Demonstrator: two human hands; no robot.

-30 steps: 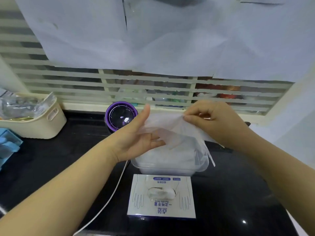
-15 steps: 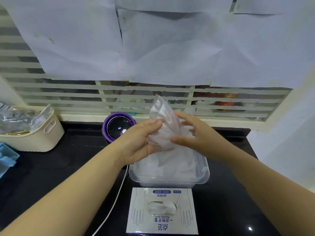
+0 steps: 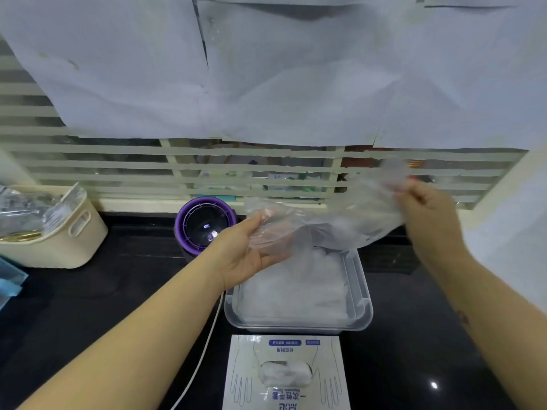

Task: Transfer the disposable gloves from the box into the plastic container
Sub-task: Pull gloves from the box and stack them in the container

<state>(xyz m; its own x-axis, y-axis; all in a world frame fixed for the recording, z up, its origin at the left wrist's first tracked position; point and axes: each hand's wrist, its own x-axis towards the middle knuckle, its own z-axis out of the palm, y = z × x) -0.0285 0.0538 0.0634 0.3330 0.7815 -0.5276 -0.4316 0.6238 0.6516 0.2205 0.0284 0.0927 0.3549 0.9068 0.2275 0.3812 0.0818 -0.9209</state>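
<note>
A thin clear disposable glove (image 3: 334, 223) is stretched out in the air above the plastic container (image 3: 362, 309). My left hand (image 3: 248, 253) grips its left end and my right hand (image 3: 426, 205) pinches its right end, higher up. The clear container sits on the black counter and holds a loose pile of gloves (image 3: 296, 291). Right in front of it lies the white glove box (image 3: 285, 374), flat, with more gloves showing in its oval opening.
A purple round device (image 3: 204, 223) stands behind the container on the left, and a white cable (image 3: 204, 350) runs from it toward me. A cream basket (image 3: 56, 232) with packets stands at far left. A slatted window with paper sheets backs the black counter (image 3: 88, 306).
My hands were close together with the glove bunched between them. They have moved apart, the right one up and to the right, pulling the glove out flat above the container.
</note>
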